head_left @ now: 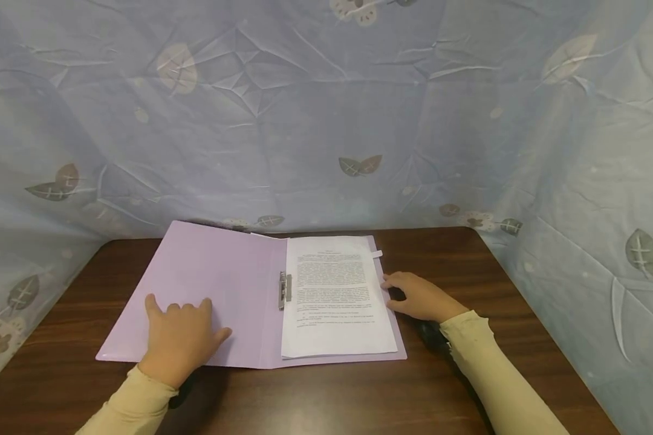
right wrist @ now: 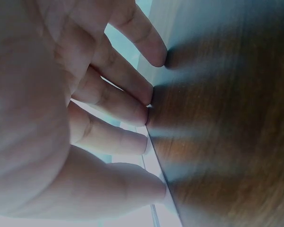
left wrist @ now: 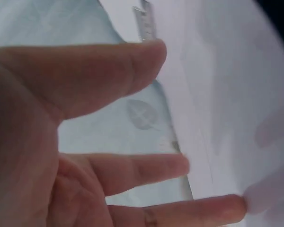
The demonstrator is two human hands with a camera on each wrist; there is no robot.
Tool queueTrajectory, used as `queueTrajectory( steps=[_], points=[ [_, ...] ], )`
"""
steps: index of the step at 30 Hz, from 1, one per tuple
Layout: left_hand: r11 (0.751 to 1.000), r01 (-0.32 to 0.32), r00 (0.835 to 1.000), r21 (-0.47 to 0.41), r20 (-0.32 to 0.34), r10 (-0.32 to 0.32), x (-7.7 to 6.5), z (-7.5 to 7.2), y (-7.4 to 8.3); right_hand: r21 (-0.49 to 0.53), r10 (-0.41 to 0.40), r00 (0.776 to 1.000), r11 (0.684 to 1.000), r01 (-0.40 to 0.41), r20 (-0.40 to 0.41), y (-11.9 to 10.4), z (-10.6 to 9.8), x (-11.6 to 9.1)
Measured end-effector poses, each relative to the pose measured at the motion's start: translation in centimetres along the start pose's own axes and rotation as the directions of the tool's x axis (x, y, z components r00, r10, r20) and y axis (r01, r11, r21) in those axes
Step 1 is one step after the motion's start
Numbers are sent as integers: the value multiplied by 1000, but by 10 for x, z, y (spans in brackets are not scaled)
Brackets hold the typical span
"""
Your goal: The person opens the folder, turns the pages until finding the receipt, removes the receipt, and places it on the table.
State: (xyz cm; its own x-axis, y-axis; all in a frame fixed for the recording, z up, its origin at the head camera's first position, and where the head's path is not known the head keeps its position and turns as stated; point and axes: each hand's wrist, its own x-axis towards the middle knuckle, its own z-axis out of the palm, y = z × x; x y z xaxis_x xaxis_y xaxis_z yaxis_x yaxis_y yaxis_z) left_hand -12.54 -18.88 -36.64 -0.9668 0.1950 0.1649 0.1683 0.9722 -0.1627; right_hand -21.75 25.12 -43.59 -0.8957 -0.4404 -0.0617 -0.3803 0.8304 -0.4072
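A purple folder (head_left: 217, 272) lies spread open on the table. A stack of printed paper (head_left: 337, 296) sits on its right side, beside a metal clip (head_left: 285, 290) near the spine. Over the left cover, my left hand (head_left: 181, 338) has its fingers spread, with fingertips at the cover in the left wrist view; nothing is held. At the folder's right edge, my right hand (head_left: 421, 296) touches down with thumb and fingertips. The right wrist view shows those fingers (right wrist: 118, 101) fairly straight, some along the folder's edge and others on the wood.
The dark brown wooden table (head_left: 326, 399) meets a leaf-patterned cloth (head_left: 315, 121) hung behind and at both sides. A small white tab (head_left: 377, 254) sticks out at the folder's right edge. A black strap (head_left: 432, 335) shows below the right wrist.
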Motion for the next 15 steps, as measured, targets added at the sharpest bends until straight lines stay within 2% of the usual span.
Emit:
queueTrajectory(
  steps=[1, 3, 6, 9, 15],
  points=[
    [1000, 12, 998, -19, 62, -10, 3, 2, -1, -2, 1, 1000, 1000, -1, -1, 0, 0, 0],
    [998, 41, 984, -56, 176, -31, 11, 6, -4, -2, 2, 1000, 1000, -2, -3, 1, 0, 0],
    [993, 71, 959, -94, 281, -42, 22, 13, -8, -3, 1, 1000, 1000, -1, -4, 1, -1, 0],
    [990, 83, 944, -116, 326, -41, 32, 20, -9, -6, -3, 1000, 1000, 3, -4, 1, 0, 0],
    [979, 122, 927, -162, 371, -54, 48, 28, -11, -12, -3, 1000, 1000, 3, -4, 0, 0, -2]
  ],
)
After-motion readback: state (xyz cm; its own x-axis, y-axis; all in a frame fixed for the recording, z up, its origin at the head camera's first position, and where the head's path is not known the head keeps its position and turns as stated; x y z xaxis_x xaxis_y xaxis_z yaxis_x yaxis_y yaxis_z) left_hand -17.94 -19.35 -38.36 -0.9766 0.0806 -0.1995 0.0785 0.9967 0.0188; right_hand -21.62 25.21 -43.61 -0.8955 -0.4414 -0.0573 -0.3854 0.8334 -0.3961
